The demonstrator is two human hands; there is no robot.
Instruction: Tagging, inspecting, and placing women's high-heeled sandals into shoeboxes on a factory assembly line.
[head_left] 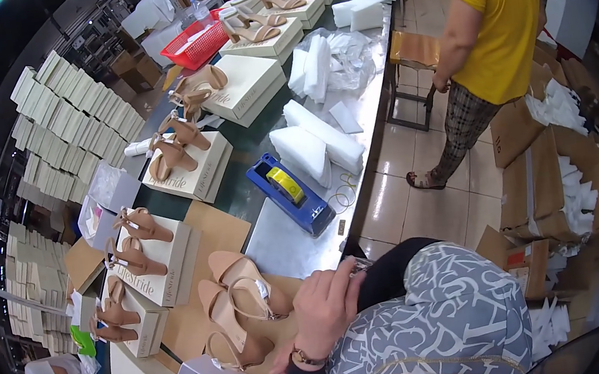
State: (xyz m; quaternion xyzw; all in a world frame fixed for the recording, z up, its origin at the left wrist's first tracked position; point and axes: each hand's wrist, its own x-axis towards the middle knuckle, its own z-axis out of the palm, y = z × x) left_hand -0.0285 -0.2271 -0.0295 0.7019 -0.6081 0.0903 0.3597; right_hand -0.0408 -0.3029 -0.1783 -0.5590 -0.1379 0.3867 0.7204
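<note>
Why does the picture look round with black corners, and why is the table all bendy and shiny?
In the head view, the fisheye lens leaves a black rim and bows the table edge; overhead light glares pale off the metal tabletop and the floor tiles; the hand near the tan sandals looks sharp, not blurred.

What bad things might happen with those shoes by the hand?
The tan sandals lie loose on cardboard near the table edge, so a nudge from the left hand might slide one off. The blue tape dispenser sits close by; its cutter could nick a reaching hand.
</note>
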